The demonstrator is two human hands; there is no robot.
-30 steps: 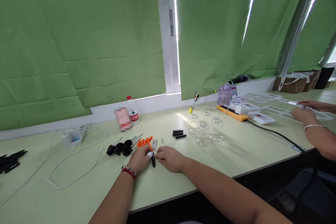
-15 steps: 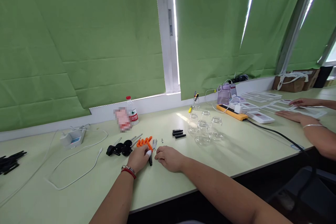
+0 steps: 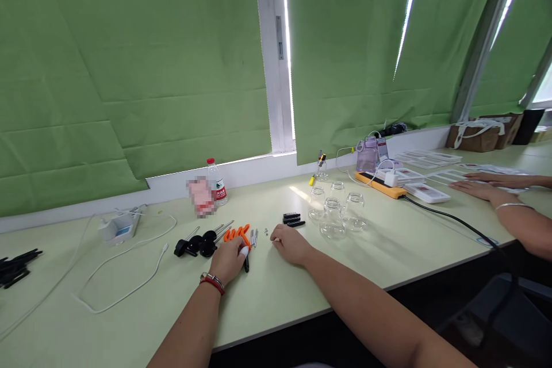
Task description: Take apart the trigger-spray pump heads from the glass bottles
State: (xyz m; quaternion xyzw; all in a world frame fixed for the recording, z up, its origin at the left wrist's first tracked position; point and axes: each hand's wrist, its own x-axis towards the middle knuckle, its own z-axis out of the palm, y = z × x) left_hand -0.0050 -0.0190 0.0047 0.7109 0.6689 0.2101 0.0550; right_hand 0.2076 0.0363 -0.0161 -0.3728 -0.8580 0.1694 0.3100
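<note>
My left hand (image 3: 230, 257) is closed around an orange and black part (image 3: 246, 263), whose black end sticks out below the fingers. More orange pieces (image 3: 236, 232) lie just beyond that hand, with black round parts (image 3: 202, 243) on metal rods to its left. My right hand (image 3: 290, 243) rests on the table with curled fingers, beside small metal bits (image 3: 266, 232); whether it pinches anything is too small to tell. Thin silver pins (image 3: 254, 238) lie between the hands. Black spring-like pieces (image 3: 293, 219) lie just beyond my right hand.
Several glass jars (image 3: 333, 218) stand to the right, near an orange power strip (image 3: 379, 185). A red-capped bottle (image 3: 218, 183) stands at the back. White cables (image 3: 125, 293) cross the left side. Another person's hands (image 3: 474, 187) are at the far right.
My right hand has moved to the right and slightly away from me, toward the small metal bits and black pieces. My left hand has stayed in place with the orange and black part.
</note>
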